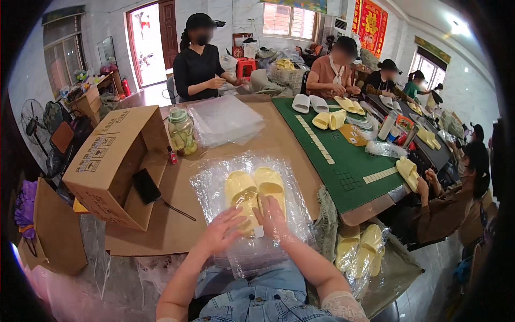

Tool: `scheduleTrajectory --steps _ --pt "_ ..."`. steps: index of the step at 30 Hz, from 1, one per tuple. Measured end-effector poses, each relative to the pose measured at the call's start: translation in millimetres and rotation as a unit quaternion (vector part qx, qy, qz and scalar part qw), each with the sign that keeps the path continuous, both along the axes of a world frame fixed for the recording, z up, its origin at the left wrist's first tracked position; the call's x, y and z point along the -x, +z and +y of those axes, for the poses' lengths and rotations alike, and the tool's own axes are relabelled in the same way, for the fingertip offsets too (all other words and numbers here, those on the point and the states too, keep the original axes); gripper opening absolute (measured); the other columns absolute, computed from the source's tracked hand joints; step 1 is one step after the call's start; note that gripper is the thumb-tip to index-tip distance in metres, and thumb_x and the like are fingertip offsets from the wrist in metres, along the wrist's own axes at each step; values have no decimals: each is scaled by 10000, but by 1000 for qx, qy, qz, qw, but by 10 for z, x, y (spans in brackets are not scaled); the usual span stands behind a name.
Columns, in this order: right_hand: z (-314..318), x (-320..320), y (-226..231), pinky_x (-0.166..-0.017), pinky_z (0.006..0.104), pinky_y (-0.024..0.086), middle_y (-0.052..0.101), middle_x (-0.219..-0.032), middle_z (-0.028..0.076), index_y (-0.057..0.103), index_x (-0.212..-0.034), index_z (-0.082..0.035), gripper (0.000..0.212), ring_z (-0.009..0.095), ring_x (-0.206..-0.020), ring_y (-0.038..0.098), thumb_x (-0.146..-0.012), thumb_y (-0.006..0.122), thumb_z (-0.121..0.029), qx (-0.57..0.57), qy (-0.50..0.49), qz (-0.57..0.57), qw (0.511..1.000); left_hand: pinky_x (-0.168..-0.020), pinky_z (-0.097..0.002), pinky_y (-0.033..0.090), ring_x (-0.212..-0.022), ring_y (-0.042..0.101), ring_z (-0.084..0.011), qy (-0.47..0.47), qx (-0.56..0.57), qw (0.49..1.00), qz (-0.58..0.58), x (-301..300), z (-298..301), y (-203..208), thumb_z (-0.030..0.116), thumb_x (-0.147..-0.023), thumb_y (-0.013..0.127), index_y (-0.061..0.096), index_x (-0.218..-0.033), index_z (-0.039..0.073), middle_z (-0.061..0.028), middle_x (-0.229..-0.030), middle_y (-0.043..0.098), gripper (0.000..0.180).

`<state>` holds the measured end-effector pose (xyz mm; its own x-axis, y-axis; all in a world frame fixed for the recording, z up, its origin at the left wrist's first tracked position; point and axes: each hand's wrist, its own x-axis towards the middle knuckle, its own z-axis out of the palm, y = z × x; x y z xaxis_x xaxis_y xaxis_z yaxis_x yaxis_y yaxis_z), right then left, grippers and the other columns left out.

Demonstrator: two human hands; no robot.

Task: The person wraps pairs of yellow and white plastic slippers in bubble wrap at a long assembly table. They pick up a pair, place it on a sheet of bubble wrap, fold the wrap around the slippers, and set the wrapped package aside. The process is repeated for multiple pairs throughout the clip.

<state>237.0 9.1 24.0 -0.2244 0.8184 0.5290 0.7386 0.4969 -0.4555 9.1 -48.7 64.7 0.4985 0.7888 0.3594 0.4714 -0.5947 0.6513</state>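
Observation:
A pair of pale yellow slide slippers (241, 188) lies toes away from me, with clear plastic film over and around it. Beneath the pair spread crinkled clear plastic bags (210, 177), reaching the table edge at my lap. My left hand (222, 232) hovers by the left slipper's heel with its fingers spread, holding nothing. Across the heel of the right slipper lies my right hand (272, 219), fingers stretched out over the film. A small white label (259, 232) shows between the two hands.
An open cardboard box (112, 161) stands at left, a black phone (146, 186) at its opening. Nearby are a glass jar (182, 131) and stacked clear bags (225, 121). Wrapped slippers (370, 249) lie low on the right. Co-workers sit around the green-topped table (343, 161).

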Motion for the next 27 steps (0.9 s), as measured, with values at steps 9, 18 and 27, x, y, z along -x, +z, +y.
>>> scheduleTrajectory --steps 9,18,27 --pt "-1062 -211 213 -764 445 533 697 -995 152 706 -1066 -20 233 319 -901 673 -892 726 -174 192 87 -26 977 -1196 -465 336 -1460 377 -379 163 -86 983 27 38 487 -568 339 -852 765 539 -1463 145 -161 -1593 401 680" --pt "-1094 -379 990 -598 330 485 679 -756 53 729 -837 -64 52 216 -661 627 -840 778 -80 70 171 189 964 -1182 -442 359 -1448 400 -361 170 -22 985 16 31 445 -549 320 -861 765 488 -1509 188 -148 -1623 354 718" --pt "-315 -251 226 -672 411 505 639 -801 56 710 -1043 -94 289 257 -763 630 -869 756 -321 93 -34 56 994 -1178 -437 369 -1440 418 -352 184 -23 982 16 19 463 -540 340 -877 748 538 -1473 189 -153 -1600 394 650"
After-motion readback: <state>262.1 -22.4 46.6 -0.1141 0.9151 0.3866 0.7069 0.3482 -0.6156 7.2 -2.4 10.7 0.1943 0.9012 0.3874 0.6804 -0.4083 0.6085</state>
